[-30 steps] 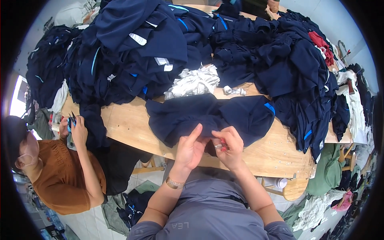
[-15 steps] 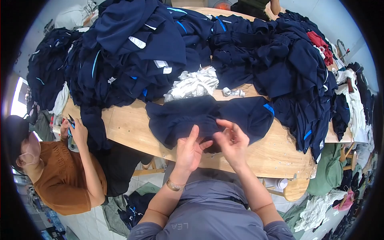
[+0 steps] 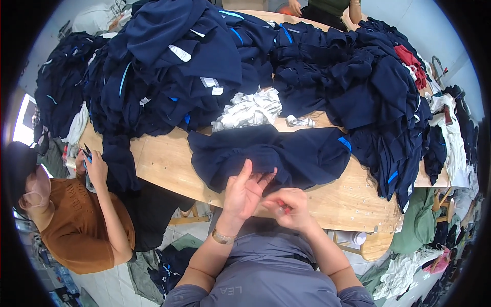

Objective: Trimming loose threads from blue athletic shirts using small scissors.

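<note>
A dark navy garment (image 3: pixel 286 156) lies spread on the wooden table (image 3: pixel 169 163) in front of me. My left hand (image 3: pixel 245 192) is raised at its near edge, fingers apart, with the fingertips pinching a fold of the navy cloth. Just beside it, my right hand (image 3: pixel 287 207) is curled shut around a small tool with a red part showing between the fingers. The two hands almost touch over the table's near edge.
Big heaps of navy garments (image 3: pixel 204 66) cover the far half of the table, with crumpled white cloth (image 3: pixel 248 110) in the middle and a red piece (image 3: pixel 411 59) at the right. A person in a brown shirt (image 3: pixel 76 225) sits at my left, handling cloth. More clothes lie on the floor at the right.
My hands have drawn back from the middle of the garment toward the table's near edge. The right hand has closed into a fist, and the left hand has lifted with its fingers up.
</note>
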